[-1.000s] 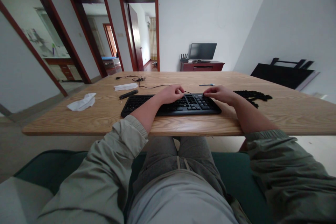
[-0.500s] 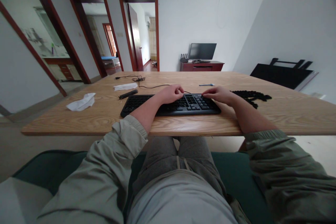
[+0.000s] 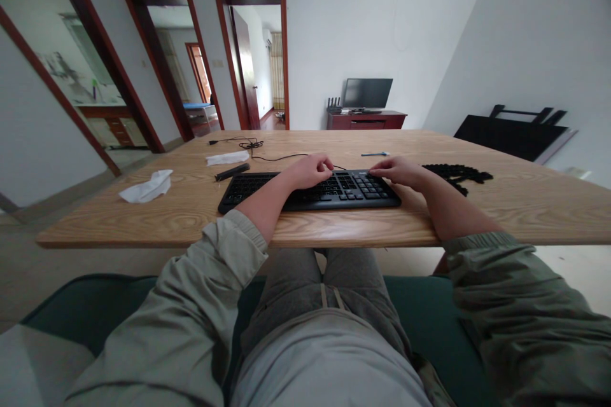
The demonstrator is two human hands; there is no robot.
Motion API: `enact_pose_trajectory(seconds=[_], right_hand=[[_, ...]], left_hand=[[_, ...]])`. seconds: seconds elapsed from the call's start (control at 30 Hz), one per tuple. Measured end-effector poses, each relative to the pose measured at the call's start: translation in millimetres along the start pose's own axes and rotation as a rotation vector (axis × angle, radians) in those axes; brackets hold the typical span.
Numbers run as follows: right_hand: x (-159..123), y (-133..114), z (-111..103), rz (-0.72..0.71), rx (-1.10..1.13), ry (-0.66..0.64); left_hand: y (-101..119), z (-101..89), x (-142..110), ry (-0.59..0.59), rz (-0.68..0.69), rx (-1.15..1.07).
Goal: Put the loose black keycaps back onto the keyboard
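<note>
A black computer keyboard (image 3: 341,202) lies flat along the near edge of the wooden table. My left hand (image 3: 312,170) rests over its upper middle part, fingers curled together and thumb close to them. Whatever may be between those fingertips is hidden. At the keyboard's top right corner, my right hand (image 3: 398,170) has its fingers pressed together, pointing left onto the keys. Anything in that pinch is too small to make out. Beside my right wrist lies a heap of small black pieces (image 3: 458,173), partly behind the forearm.
Left of the keyboard lie a black stick-like object (image 3: 232,172), a white tissue (image 3: 147,187) and another white piece (image 3: 228,158). A coiled black cable (image 3: 251,144) runs behind. A small blue tool (image 3: 375,154) rests farther back on the wooden table (image 3: 143,222).
Both hands stay at nearly the same places on the keyboard. The whole view has shifted very slightly; no object has visibly moved.
</note>
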State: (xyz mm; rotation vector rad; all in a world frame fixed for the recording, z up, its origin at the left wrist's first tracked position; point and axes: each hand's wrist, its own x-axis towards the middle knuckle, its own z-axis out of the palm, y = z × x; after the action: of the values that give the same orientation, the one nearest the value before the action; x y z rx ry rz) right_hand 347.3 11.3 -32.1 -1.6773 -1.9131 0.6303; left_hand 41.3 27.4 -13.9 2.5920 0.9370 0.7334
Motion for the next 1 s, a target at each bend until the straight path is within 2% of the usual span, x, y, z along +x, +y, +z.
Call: enact_pose_trajectory(seconds=[0.27, 0.57, 1.0], right_hand=[[5.0, 1.0, 1.4, 0.025, -0.005, -0.04], [11.4, 6.5, 8.0, -0.096, 0.044, -0.026], [10.9, -4.8, 2.2, -0.043, -0.033, -0.085]], left_hand=[[1.8, -0.8, -0.7, -0.014, -0.019, 0.026], [-0.9, -0.1, 1.1, -0.016, -0.011, 0.039], [-0.7, 0.1, 1.0, -0.045, -0.036, 0.054]])
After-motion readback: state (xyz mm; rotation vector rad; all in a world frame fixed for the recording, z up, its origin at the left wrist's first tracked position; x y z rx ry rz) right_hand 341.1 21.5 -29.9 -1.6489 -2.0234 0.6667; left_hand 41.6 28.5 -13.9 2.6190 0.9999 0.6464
